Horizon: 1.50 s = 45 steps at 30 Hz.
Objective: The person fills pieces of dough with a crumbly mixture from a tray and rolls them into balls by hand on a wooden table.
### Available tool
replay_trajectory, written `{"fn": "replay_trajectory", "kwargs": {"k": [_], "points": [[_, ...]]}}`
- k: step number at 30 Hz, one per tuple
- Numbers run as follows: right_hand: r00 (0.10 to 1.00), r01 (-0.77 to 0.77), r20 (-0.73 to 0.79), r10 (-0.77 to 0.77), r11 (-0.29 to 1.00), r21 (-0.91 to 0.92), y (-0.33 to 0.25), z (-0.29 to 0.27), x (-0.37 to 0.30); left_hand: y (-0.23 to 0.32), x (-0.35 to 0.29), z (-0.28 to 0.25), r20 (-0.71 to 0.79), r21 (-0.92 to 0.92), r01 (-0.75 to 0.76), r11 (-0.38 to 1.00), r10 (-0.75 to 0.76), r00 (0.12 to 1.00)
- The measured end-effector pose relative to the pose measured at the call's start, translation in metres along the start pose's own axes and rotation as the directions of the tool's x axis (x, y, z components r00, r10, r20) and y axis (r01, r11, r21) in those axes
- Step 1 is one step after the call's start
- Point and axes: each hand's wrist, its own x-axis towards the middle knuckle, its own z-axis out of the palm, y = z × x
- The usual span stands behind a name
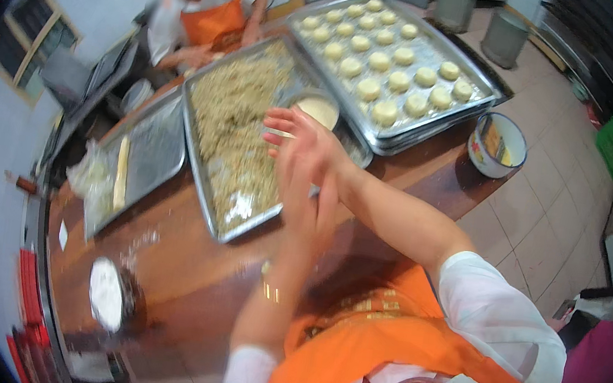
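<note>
My two hands meet palm to palm over the near right edge of a metal tray (201, 178) of crumbly, tan-green filling (236, 110). My right hand (327, 152) lies across the top with its fingers stretched out to the left. Under it, my left hand (303, 191) points upward, its fingers extended and somewhat smeared by motion. Whether anything sits between the palms is hidden. Just behind my hands, a round metal bowl (285, 98) holds a pale cream-coloured content (319, 110) and rests in the tray's right side.
Rows of pale round pastries (399, 82) fill a stacked tray (478, 105) at the far right. An enamel bowl (497, 146) stands near the table's right edge. At left are a tray (163, 147) with a dough strip (121, 173) and a white-topped container (109, 293). A co-worker (217, 16) works opposite.
</note>
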Motion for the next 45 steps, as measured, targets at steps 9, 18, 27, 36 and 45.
{"fn": "replay_trajectory", "kwargs": {"k": [9, 18, 27, 36, 45], "points": [[0.791, 0.363, 0.456, -0.408, -0.287, -0.886, -0.040, -0.003, -0.133, -0.123, -0.045, -0.135, 0.117, 0.648, 0.054, 0.760, -0.169, 0.979], [0.942, 0.153, 0.167, -0.290, -0.071, -0.986, 0.042, -0.053, -0.213, -0.039, -0.186, -0.130, 0.348, 0.379, 0.218, 0.899, -0.357, 0.867], [0.939, 0.132, 0.168, -0.302, -0.136, -0.982, 0.044, -0.044, -0.216, -0.055, -0.169, -0.144, 0.020, -0.046, 0.698, 0.715, -0.698, 0.716], [0.864, 0.106, 0.164, -0.475, -0.147, -0.983, 0.017, -0.072, -0.231, -0.107, -0.177, -0.211, 0.105, 0.844, 0.115, 0.524, -0.370, 0.923], [0.837, 0.042, 0.015, -0.547, 0.037, -0.998, 0.004, -0.075, -0.263, -0.001, -0.184, -0.064, 0.891, -0.019, -0.285, 0.958, 0.145, 0.430]]}}
